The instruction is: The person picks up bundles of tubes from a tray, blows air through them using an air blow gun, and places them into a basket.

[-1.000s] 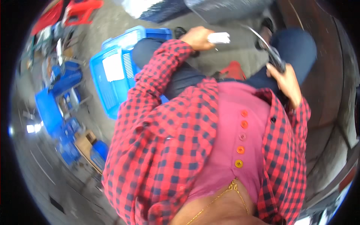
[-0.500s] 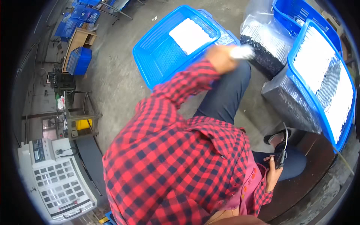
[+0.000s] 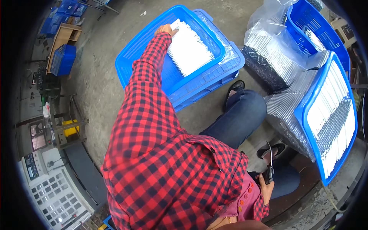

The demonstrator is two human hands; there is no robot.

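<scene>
My left hand [image 3: 165,29] reaches into a blue perforated basket [image 3: 134,63], its fingers closed at the far end of a row of thin white pieces [image 3: 189,48] packed side by side. The thumb lies against the end pieces; how many it grips is hidden. At the lower right, by my thigh, my right hand [image 3: 266,188] is closed around a small black handheld tool [image 3: 270,174]. A thin pale cable or rod curves up from this tool; its exact kind does not show.
The basket rests on a blue lidded crate [image 3: 234,63]. At right, a tilted blue basket [image 3: 326,180] holds many white pieces, beside bubble-wrapped stacks [image 3: 291,99] and a clear bag [image 3: 264,23]. Another blue basket [image 3: 341,42] stands behind. A grey machine [image 3: 57,195] is at lower left.
My left hand has swung from above my knee, where it carried a blurred white thing, left and away into the basket. My right hand keeps its hold. The whole view has shifted slightly.
</scene>
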